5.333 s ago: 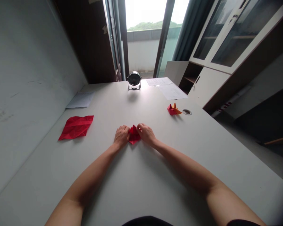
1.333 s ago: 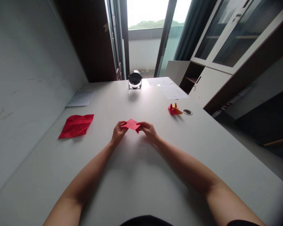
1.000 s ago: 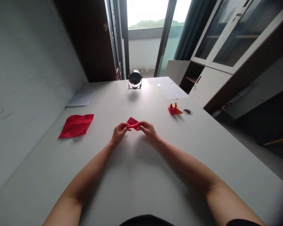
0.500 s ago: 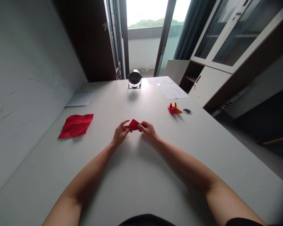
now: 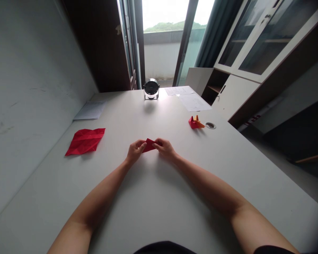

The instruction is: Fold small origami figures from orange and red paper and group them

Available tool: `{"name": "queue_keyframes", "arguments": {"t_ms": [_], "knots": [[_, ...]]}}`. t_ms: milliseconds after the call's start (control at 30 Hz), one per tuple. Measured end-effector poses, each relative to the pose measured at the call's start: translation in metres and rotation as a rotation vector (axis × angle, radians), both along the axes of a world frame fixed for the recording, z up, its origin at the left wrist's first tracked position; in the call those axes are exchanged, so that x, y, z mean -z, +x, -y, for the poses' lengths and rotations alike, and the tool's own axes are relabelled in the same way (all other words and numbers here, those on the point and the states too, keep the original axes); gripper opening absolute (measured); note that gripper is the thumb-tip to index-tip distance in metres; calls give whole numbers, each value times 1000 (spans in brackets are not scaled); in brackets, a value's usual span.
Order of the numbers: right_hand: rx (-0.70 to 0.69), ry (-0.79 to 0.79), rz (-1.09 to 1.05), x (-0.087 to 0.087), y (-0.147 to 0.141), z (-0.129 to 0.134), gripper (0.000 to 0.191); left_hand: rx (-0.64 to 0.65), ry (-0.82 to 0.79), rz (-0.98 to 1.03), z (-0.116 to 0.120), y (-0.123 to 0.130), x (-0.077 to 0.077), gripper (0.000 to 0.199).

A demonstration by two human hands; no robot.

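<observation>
Between my two hands is a small folded piece of red paper, with one corner pointing away from me. My left hand pinches its left side between thumb and fingers. On the right side my right hand grips it the same way, thumb on top. The fingers cover both ends of the paper, so its full shape is hidden. Over to the left lies a larger creased sheet of red paper, spread out on the white table.
Red and orange folded paper figures stand at the right, beside a round cable hole. A small round black fan-like device is at the far edge. Printed sheets lie at the back right, another paper at the left wall.
The folded red paper has turned and tipped slightly between my hands, its peak now lower and a little further left. My left fingers, spread before, have closed in on it.
</observation>
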State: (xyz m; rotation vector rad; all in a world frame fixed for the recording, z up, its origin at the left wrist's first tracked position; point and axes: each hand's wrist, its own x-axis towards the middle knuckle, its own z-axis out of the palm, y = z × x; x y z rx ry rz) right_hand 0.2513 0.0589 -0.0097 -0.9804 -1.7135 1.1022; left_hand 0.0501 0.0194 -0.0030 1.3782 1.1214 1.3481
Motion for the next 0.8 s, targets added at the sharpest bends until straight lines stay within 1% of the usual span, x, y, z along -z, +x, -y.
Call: {"name": "queue_keyframes", "arguments": {"t_ms": [67,200,400,567,700,800], "knots": [[-28,28,58,-1,0,2,27,-28,14,-25,1,0,-3,33],[-100,19,130,-5,-1,6,26,-72,48,-122,4,0,-8,31],[-154,17,144,-8,-1,7,34,-77,67,-252,8,0,-10,35],[-120,18,120,-7,-1,6,42,-103,36,-212,6,0,-8,37],[-93,-36,58,-9,-1,6,45,-150,1,-125,3,-1,-6,39],[-95,-66,0,-11,-1,7,46,-132,-12,-87,1,-2,-5,40]]}}
